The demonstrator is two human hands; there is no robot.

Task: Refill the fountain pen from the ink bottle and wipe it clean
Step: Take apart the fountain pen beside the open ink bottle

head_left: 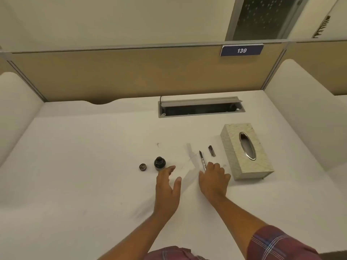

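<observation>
A small dark ink bottle (pixel 159 162) stands uncapped on the white desk, its round cap (pixel 142 167) lying just to its left. The fountain pen's front part (pixel 202 159), nib pointing away from me, lies on the desk. My right hand (pixel 213 178) rests over its near end, fingers curled down on it; whether it grips the pen is not visible. The pen's dark cap (pixel 211 151) lies to the right of the nib. My left hand (pixel 168 186) hovers open, fingers spread, its fingertips just right of the ink bottle.
A marbled tissue box (pixel 235 156) with an oval metal slot lies at the right of the pen. A grey cable tray (pixel 201 107) is sunk in the desk at the back. Partition walls close in the desk on three sides.
</observation>
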